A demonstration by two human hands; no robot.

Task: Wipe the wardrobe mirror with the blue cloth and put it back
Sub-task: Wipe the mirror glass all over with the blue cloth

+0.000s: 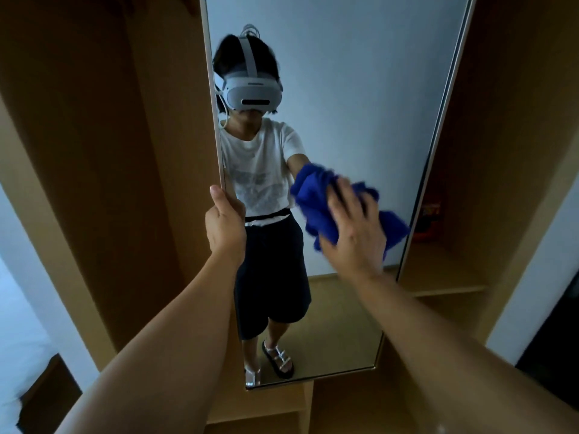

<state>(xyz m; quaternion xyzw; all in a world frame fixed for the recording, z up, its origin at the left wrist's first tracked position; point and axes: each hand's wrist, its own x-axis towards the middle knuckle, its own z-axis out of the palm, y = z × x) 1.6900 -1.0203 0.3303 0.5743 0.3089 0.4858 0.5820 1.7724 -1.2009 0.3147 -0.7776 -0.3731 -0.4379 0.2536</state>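
Currently wiping: right hand presses bunched blue cloth flat on mirror, right of centre frame. Left hand clamps mirror's left edge. Recommend overlapping strokes, steady pressure, door braced.

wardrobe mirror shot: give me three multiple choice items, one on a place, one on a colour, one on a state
1. Where on the mirror is the left hand?
A. its left edge
B. its top edge
C. its right edge

2. What colour is the cloth?
A. white
B. blue
C. red

3. What is the right hand doing?
A. hanging empty
B. pressing the cloth on the glass
C. folding the cloth on a shelf

Answers:
1 A, the fingers wrap the left frame.
2 B, the bunched cloth is deep blue.
3 B, the palm covers the cloth against the mirror.
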